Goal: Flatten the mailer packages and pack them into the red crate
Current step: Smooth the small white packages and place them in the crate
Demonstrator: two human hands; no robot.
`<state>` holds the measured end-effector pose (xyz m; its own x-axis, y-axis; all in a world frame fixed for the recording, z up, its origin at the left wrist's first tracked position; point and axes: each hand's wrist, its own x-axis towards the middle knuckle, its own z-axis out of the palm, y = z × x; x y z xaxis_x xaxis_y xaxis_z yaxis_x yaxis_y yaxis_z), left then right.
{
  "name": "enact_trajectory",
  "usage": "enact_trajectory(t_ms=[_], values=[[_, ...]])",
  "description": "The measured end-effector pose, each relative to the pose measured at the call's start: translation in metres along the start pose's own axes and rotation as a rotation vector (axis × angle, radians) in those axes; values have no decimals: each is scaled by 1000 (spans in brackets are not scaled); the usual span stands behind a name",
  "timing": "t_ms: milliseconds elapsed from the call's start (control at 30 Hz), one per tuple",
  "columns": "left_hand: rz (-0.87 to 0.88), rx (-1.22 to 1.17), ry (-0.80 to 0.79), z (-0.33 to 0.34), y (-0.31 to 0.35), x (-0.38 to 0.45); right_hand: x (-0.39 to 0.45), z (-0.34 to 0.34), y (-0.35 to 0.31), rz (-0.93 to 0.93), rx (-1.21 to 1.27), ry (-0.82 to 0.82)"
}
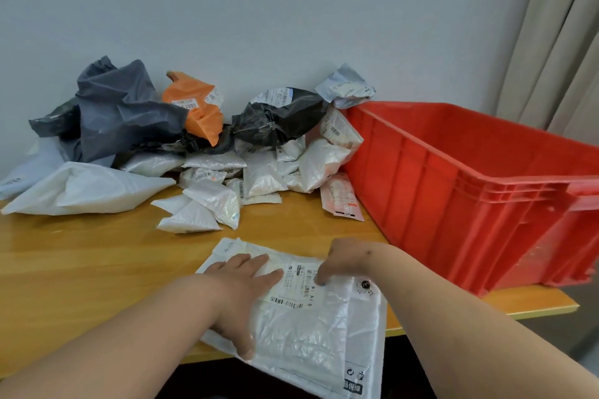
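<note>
From the head camera, looking down, I have a white mailer (301, 317) lying on the wooden table (97, 269) right in front of me, its near end hanging off the table edge toward my body. My left hand (241, 288) lies flat on it, fingers straight and spread across the upper left part, thumb stretched back along the near side, pressing the plastic down. My right hand (340, 264) comes in from the right with its fingers bent down onto the shipping label (293, 285); whether they are pinching the film or only pushing on it I cannot tell. So I judge I am in the flattening step for this one piece: it looks mostly flat, though wrinkles show in the lower half. The red crate (470, 191) stands just to the right on the table, its inside hidden from this angle. Behind, against the wall, the pile of crumpled mailers (201, 152) waits, grey, orange, black and white, so the job seems far from done. Next I would smooth the wrinkled half, then grip an edge and lift the mailer over the crate's near wall.
</note>
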<state>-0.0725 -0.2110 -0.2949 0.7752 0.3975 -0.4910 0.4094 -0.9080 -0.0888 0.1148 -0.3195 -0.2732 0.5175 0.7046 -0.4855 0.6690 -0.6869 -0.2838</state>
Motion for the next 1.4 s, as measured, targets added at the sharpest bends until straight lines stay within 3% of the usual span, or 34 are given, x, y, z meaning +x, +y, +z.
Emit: enact_trajectory(t_ms=[200,267,433,533,633,733,833,900,1000,1233,1300,1400], values=[[-44,-58,57,-17,8,-6,-6,-7,7,-102,4,95],[-69,-203,243,-22,5,-4,-10,-14,12,-184,116,163],[-332,-580,1012,-40,9,5,-26,-45,17,-391,469,352],[-451,-1054,1197,-60,15,12,-37,-67,16,-456,527,498],[-442,-1377,1314,-80,23,15,-47,-88,20,-488,619,608],[-350,-1669,1279,-104,33,14,-53,-111,24,-482,813,683],[25,-1950,972,-130,43,13,-60,-134,25,-467,1002,728],[227,-1895,876,-148,53,17,-63,-151,27,-453,1132,689],[298,-1813,931,-178,63,24,-67,-177,38,-404,1181,684],[172,-1368,1167,-246,103,55,-64,-226,96,-204,1046,755],[187,-1340,1127,-269,122,64,-61,-238,116,-161,1038,850],[281,-1296,934,-296,147,78,-60,-253,144,34,640,889]])
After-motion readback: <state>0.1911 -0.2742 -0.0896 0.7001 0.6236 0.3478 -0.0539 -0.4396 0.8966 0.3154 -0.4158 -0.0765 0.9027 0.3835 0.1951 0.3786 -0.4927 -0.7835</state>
